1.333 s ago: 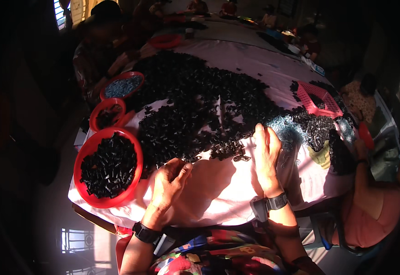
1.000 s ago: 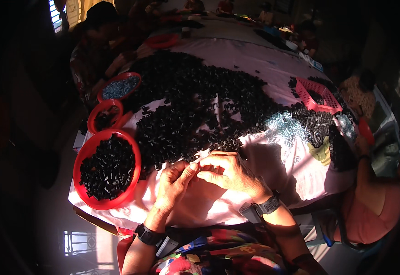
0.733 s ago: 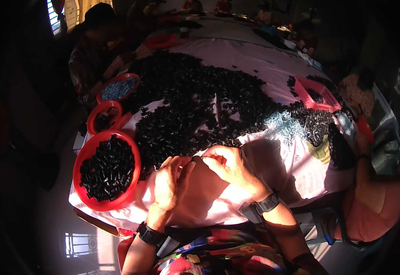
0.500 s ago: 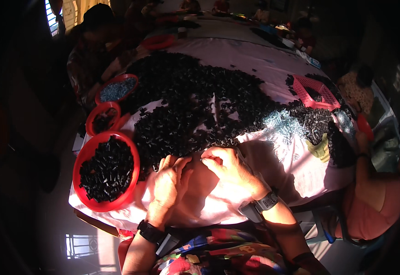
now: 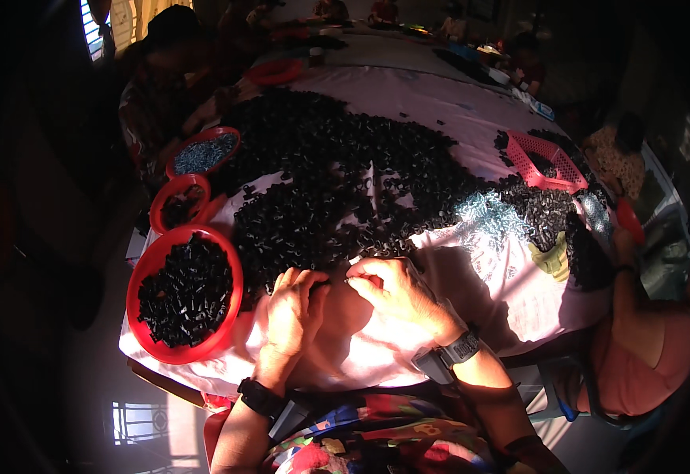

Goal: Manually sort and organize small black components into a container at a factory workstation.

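The left hand (image 5: 294, 308) and right hand (image 5: 392, 288) meet fingertip to fingertip, pinching a small black part (image 5: 331, 280) between them above the cloth-covered desk (image 5: 377, 355); just beyond spreads the heap of black parts (image 5: 321, 189); left, a red bowl (image 5: 141, 272) holds more.

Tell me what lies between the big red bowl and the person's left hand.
In the head view, only pale tablecloth and a few stray black pieces separate the big red bowl from the left hand.

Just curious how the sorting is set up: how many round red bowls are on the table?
4: large bowl by the left hand, small bowl and screw bowl behind, far bowl; others may be hidden.
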Motion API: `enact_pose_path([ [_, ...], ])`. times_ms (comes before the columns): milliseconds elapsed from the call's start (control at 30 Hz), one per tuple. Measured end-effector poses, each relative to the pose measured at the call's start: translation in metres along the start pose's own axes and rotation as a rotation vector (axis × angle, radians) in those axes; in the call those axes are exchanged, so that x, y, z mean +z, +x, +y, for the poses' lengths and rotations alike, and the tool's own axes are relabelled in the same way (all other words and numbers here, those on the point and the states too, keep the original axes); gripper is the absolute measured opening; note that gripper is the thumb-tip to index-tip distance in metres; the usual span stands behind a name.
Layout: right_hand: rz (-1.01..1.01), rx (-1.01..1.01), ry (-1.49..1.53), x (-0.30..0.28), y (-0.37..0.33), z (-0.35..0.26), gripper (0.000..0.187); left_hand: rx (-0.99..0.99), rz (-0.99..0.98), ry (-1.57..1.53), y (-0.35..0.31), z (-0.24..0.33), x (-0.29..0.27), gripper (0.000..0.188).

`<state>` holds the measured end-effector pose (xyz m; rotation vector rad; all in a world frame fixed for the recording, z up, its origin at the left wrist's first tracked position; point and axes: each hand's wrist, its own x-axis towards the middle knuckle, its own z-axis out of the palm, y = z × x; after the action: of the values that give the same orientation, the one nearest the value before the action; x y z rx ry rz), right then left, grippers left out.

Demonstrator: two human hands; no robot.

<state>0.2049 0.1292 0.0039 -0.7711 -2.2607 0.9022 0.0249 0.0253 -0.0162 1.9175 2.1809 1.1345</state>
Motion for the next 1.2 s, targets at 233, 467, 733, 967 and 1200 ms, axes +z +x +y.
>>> enact_pose_path([
  [233, 0.037, -0.053, 0.102, 0.002, -0.001, 0.002, 0.019, -0.268, -0.047, -0.817, -0.003, -0.021, 0.016, 0.018],
  [467, 0.097, -0.130, 0.192, 0.002, 0.001, -0.004, 0.014, -0.341, -0.159, -1.089, -0.001, -0.002, 0.002, 0.021],
  [733, 0.106, -0.290, 0.028, 0.002, 0.001, -0.001, 0.014, -0.357, -0.234, -1.067, -0.003, 0.000, 0.006, 0.021],
  [967, 0.099, -0.385, -0.019, 0.004, 0.000, 0.001, 0.015, -0.403, -0.262, -1.111, -0.004, 0.000, 0.007, 0.020],
  [1200, 0.068, -0.361, -0.019, -0.002, -0.002, -0.007, 0.016, -0.541, -0.367, -1.416, -0.005, -0.005, 0.008, 0.016],
])
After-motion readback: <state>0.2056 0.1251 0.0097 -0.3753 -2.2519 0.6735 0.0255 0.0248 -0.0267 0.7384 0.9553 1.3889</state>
